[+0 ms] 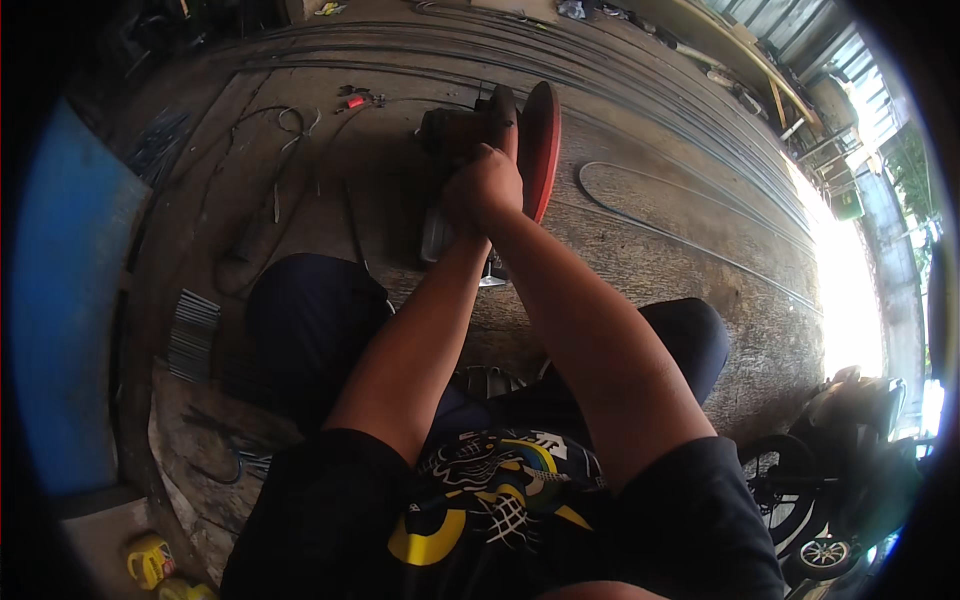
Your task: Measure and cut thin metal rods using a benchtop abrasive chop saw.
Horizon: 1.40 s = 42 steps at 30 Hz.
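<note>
In front of my bent knees stands a cut-off saw with a dark motor body and a large red disc on its right side. Both my arms reach forward and meet at it. My right hand is closed on the saw, just left of the disc. My left hand lies close against the right one, its fingers hidden behind the right hand and the saw. A small bright metal piece shows below my wrists, by the saw's base.
Long thin metal rods run across the wooden floor beyond the saw, one bent into a loop. Cut rods lie in a bundle by my left knee. Left stands a blue panel; yellow containers sit lower left, a motorcycle lower right.
</note>
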### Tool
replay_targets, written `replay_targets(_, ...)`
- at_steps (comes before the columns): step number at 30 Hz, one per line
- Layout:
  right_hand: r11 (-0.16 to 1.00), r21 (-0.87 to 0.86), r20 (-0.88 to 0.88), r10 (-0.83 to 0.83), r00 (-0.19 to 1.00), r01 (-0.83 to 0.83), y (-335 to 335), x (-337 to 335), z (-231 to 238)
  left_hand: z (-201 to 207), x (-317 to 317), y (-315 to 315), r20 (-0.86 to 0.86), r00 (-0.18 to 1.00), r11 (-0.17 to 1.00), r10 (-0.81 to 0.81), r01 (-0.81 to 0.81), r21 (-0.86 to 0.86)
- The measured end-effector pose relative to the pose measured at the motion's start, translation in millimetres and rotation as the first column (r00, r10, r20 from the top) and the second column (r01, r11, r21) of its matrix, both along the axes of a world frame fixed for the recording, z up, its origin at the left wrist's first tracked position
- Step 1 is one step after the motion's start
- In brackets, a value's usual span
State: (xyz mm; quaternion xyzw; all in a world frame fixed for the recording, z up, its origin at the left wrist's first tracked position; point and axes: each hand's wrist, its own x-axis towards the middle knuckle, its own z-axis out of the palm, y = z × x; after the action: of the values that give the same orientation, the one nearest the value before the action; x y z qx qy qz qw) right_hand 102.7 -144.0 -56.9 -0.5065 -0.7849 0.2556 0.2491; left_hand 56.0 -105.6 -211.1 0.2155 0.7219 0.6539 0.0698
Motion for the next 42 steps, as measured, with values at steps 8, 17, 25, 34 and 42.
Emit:
replay_targets(8, 0.999, 0.02, -0.046, -0.034, 0.998, 0.035, -19.3, 24.4, -21.7, -39.1, 29.7, -14.6, -0.113, 0.994, 0.99, 0.003, -0.019, -0.137)
replay_targets(17, 0.994, -0.1, -0.109, -0.056, 0.992, 0.045, -35.7, 46.9, -33.4, -3.0, 43.7, -65.5, -0.74, 0.673, 0.946, -0.005, -0.238, -0.222)
replay_targets(25, 0.992, -0.102, -0.059, -0.085, 0.995, 0.079, -44.8, 55.7, -40.1, 31.7, 50.7, -94.2, -0.254, 0.879, 0.824, -0.404, 0.229, -0.519)
replay_targets(34, 0.942, -0.311, 0.106, -0.094, 0.99, 0.123, -26.7, 69.5, -112.1, -87.6, 31.0, -71.7, -0.237, 0.607, 0.528, -0.758, 0.359, -0.769)
replay_targets(42, 0.858, -0.494, 0.413, 0.087, 0.907, 0.143, -0.8, 100.1, -227.0, -165.2, 31.9, -86.9, 0.84, 0.534, 0.765, 0.097, 0.5, -0.406)
